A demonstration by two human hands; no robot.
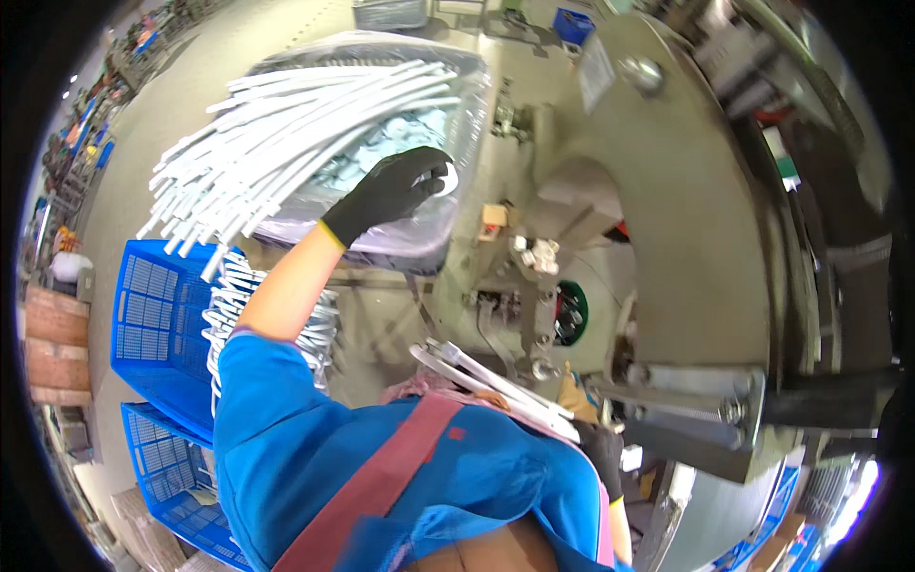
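Observation:
My left hand [391, 191], in a black glove with a yellow cuff, reaches out over a plastic-lined bin [469, 105]. Its fingers are closed on a small white round piece [447, 179]. Beneath the hand lie many similar pale pieces [405, 132], and long white tubes [295, 124] are heaped across the bin's left side. Low at the right, my right hand [604, 456], also black-gloved, is beside a tan object [576, 397] at the machine's edge; its fingers are mostly hidden. Several white tubes [505, 389] lie across my lap, their right ends close to that hand.
A large grey-green machine [705, 219] fills the right side. White pieces [539, 254] and a small orange-brown box [494, 217] sit near its base. Blue crates [157, 305] stand at the left beside a pile of bent white parts [319, 334]. Farther back is a blue bin [573, 26].

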